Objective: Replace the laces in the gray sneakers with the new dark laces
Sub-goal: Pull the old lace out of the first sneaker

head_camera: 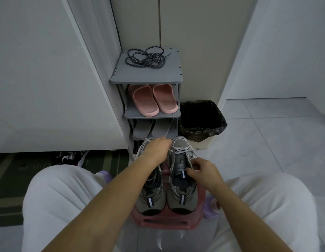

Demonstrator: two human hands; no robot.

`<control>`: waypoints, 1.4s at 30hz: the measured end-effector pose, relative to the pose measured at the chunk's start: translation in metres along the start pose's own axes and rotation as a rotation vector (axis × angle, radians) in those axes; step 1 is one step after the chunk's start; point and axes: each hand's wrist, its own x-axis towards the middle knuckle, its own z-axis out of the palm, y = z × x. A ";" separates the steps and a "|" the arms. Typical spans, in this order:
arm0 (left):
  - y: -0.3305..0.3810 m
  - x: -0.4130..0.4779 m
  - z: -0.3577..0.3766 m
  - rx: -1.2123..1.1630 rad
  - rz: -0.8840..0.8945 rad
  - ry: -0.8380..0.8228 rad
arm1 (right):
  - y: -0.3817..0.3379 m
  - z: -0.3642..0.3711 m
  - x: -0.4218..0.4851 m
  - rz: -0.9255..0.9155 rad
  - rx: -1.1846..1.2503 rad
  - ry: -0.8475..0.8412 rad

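Left hand (157, 150) and right hand (203, 172) both pinch the pale lace (182, 149); best slacken each crossing between them first.

Bare forearms (107, 206); loose, creased white trousers (54, 200)

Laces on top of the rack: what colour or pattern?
The laces are dark with light flecks; head view.

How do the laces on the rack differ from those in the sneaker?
The dark laces are navy with pale flecks; the pale laces are whitish. The dark laces lie tangled on the rack; the pale laces sit threaded in a sneaker, gripped by the left hand and right hand.
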 end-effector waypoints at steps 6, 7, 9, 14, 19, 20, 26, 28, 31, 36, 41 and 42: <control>-0.035 -0.005 -0.014 0.054 -0.142 0.060 | 0.000 0.000 0.000 -0.003 0.006 -0.003; -0.036 -0.007 -0.013 0.057 -0.155 0.064 | -0.001 0.000 -0.001 -0.004 0.003 -0.002; -0.030 -0.009 -0.010 0.049 -0.149 0.076 | -0.001 0.000 -0.001 -0.005 -0.002 0.002; 0.009 -0.006 0.005 -0.114 0.091 -0.006 | -0.001 0.000 0.000 -0.003 -0.002 0.003; 0.011 -0.003 0.009 -0.183 0.011 -0.019 | 0.000 0.001 0.000 -0.007 -0.002 0.005; 0.009 -0.003 0.009 -0.179 0.007 -0.031 | 0.000 0.001 0.000 -0.010 -0.004 0.004; 0.002 0.001 0.005 -0.097 -0.022 -0.080 | 0.001 0.000 0.001 -0.001 0.006 -0.004; -0.003 0.002 0.002 -0.053 -0.057 -0.075 | 0.002 0.001 0.001 -0.002 0.007 -0.005; 0.001 0.002 0.000 -0.048 -0.090 -0.072 | 0.002 0.001 0.002 -0.001 0.004 -0.003; 0.015 0.000 0.003 -0.115 -0.019 -0.111 | 0.001 0.002 0.002 0.002 0.001 0.002; 0.010 0.000 0.000 -0.121 -0.001 -0.089 | 0.001 0.002 0.002 0.002 -0.006 -0.003; 0.010 0.001 0.000 -0.123 -0.005 -0.086 | 0.001 0.002 0.002 0.003 -0.004 -0.006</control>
